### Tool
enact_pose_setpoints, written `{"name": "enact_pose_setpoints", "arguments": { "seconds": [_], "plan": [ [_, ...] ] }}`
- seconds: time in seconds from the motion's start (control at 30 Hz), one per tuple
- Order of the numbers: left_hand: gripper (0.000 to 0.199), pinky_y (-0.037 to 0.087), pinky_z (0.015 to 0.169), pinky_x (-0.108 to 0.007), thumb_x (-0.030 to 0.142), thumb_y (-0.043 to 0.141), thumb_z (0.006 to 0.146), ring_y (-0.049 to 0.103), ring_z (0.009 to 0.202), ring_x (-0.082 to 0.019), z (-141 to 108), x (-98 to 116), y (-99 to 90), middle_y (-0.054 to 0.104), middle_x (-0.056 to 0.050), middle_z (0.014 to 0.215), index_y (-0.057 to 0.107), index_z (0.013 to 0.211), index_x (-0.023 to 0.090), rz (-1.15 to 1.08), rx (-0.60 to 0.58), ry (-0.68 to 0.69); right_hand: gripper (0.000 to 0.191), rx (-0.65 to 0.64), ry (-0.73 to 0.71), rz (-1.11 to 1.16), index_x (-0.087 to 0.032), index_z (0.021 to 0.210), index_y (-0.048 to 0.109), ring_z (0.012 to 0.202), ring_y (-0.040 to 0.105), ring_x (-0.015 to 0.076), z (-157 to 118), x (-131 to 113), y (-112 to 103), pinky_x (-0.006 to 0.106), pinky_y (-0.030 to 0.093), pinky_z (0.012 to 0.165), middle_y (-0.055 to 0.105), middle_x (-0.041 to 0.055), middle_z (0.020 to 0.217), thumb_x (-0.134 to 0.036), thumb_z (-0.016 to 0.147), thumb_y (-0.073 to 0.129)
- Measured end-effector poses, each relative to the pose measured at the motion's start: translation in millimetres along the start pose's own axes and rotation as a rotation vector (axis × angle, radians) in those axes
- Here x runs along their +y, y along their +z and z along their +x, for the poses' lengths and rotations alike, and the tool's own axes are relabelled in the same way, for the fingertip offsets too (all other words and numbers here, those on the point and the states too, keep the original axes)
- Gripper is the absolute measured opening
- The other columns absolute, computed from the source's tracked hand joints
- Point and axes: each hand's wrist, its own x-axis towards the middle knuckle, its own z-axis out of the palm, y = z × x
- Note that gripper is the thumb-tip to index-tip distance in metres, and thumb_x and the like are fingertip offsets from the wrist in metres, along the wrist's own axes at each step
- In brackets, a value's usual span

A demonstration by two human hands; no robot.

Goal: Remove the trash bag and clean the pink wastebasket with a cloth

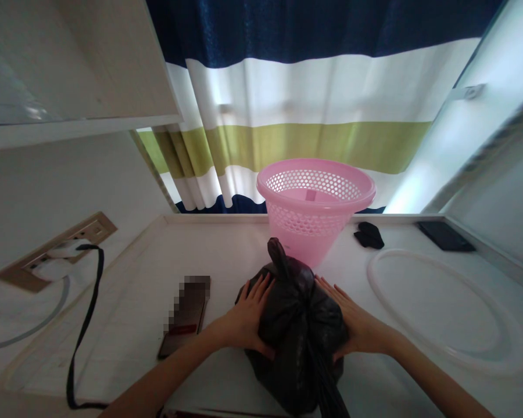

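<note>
Main risk IMO: the black bag (287, 325) slipping, b/c the plastic is looking slick and both hands are bracing it only from the sides. Lopsided pressure could be tipping it fwd against the pink basket (326, 205), which is standing just behind; can't tell if the two are touching. Hard squeezing might also be straining the thin film, i.e. a tear. A phone (185, 322), partly blurred out, is lying near the L forearm (178, 366), so a careless sweep could be shoving it. The white ring (512, 339) on the R is lying farther off, prob. less at risk.

Pose: the bag is sitting btwn the hands, seemingly resting on the near part of the table (218, 244), w/ its loop (280, 260) sticking up basket-side and its loose tail (329, 380) trailing twd the person. L hand (248, 319) is cupping the L side, fingers pointing up and fwd, thumb lying lower. R hand (357, 325) is roughly mirroring that on the R side, thumb low too. Fingers on both are spreading a bit, curving round and holding the bag, not pinching.
</note>
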Motion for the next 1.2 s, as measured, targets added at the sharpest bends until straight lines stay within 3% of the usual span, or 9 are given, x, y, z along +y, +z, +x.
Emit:
{"name": "enact_pose_setpoints", "arguments": {
  "seconds": [0.2, 0.43, 0.57, 0.67, 0.77, 0.87, 0.97, 1.07, 1.2],
  "plan": [
    [0.106, -0.003, 0.099, -0.055, 0.061, 0.056, 0.052, 0.001, 0.126, -0.035, 16, 4, 19.0, 0.009, -0.015, 0.139, 0.004, 0.134, 0.017, 0.037, -0.01, 0.044, 0.081, 0.028, -0.139, -0.048, -0.018, 0.132, 0.023, 0.125, 0.012, 0.0297, 10, -2, 14, 0.051, 0.016, 0.098, 0.023, 0.0132, 0.136, -0.048, 0.065, 0.056],
    [0.083, -0.006, 0.098, -0.057, 0.047, 0.049, 0.064, 0.0, 0.126, -0.036, 26, 7, 36.6, 0.015, -0.013, 0.139, 0.012, 0.133, 0.019, 0.101, 0.02, 0.031, 0.07, 0.018, -0.221, -0.11, -0.018, 0.13, 0.029, 0.125, 0.009, 0.0306, 18, 4, 28, 0.052, 0.012, 0.1, 0.027, 0.0113, 0.135, -0.042, 0.068, 0.053],
    [0.083, -0.007, 0.097, -0.059, 0.043, 0.051, 0.064, -0.001, 0.125, -0.038, 31, 11, 42.6, 0.013, -0.013, 0.139, 0.012, 0.133, 0.019, 0.124, 0.002, 0.019, 0.083, -0.059, -0.197, -0.106, -0.019, 0.132, 0.024, 0.125, 0.002, 0.0326, 20, 6, 38, 0.052, 0.008, 0.1, 0.021, 0.0109, 0.137, -0.047, 0.062, 0.058],
    [0.083, -0.004, 0.097, -0.058, 0.044, 0.051, 0.065, 0.002, 0.125, -0.038, 30, 12, 35.0, 0.014, -0.013, 0.139, 0.011, 0.133, 0.019, 0.131, -0.028, 0.039, 0.088, -0.144, -0.135, -0.112, -0.021, 0.133, 0.017, 0.125, -0.005, 0.0336, 19, 10, 35, 0.055, -0.002, 0.098, 0.013, 0.0099, 0.139, -0.051, 0.061, 0.057],
    [0.095, -0.001, 0.098, -0.056, 0.057, 0.052, 0.06, 0.002, 0.126, -0.036, 21, 5, 10.2, 0.013, -0.015, 0.139, 0.006, 0.133, 0.018, 0.129, -0.053, 0.039, 0.098, -0.172, -0.029, -0.091, -0.021, 0.134, 0.004, 0.124, -0.007, 0.0337, 7, 17, 9, 0.058, -0.009, 0.094, 0.004, 0.0102, 0.14, -0.056, 0.059, 0.056],
    [0.11, 0.0, 0.099, -0.053, 0.068, 0.048, 0.055, -0.003, 0.127, -0.033, 4, -8, -22.6, 0.002, -0.018, 0.139, -0.006, 0.133, 0.013, 0.133, -0.016, -0.005, 0.111, -0.156, 0.072, -0.007, -0.019, 0.132, -0.013, 0.126, -0.002, 0.0305, -12, 21, -29, 0.054, -0.003, 0.098, -0.004, 0.0115, 0.14, -0.062, 0.056, 0.056],
    [0.12, 0.003, 0.1, -0.05, 0.072, 0.048, 0.05, -0.007, 0.127, -0.031, -7, -16, -40.7, -0.01, -0.018, 0.138, -0.016, 0.13, 0.01, 0.101, 0.028, -0.029, 0.115, -0.018, 0.133, 0.045, -0.016, 0.13, -0.021, 0.126, -0.003, 0.028, -19, 15, -49, 0.048, 0.002, 0.1, -0.009, 0.0122, 0.139, -0.064, 0.057, 0.054],
    [0.121, 0.004, 0.1, -0.049, 0.072, 0.049, 0.049, -0.007, 0.127, -0.031, -1, -11, -30.3, -0.009, -0.018, 0.139, -0.016, 0.13, 0.009, 0.049, 0.02, 0.005, 0.122, 0.033, 0.055, 0.04, -0.013, 0.13, -0.021, 0.126, -0.005, 0.0287, -4, 2, -37, 0.048, 0.003, 0.101, -0.011, 0.0145, 0.139, -0.067, 0.051, 0.055],
    [0.113, 0.006, 0.101, -0.05, 0.07, 0.051, 0.05, 0.003, 0.127, -0.032, 19, 8, 7.1, 0.009, -0.016, 0.139, 0.001, 0.133, 0.012, -0.025, 0.094, 0.008, 0.123, 0.01, -0.065, 0.023, -0.008, 0.131, -0.017, 0.126, -0.006, 0.0296, 26, -7, 4, 0.05, 0.004, 0.1, -0.007, 0.0183, 0.138, -0.067, 0.05, 0.055]
  ]
}}
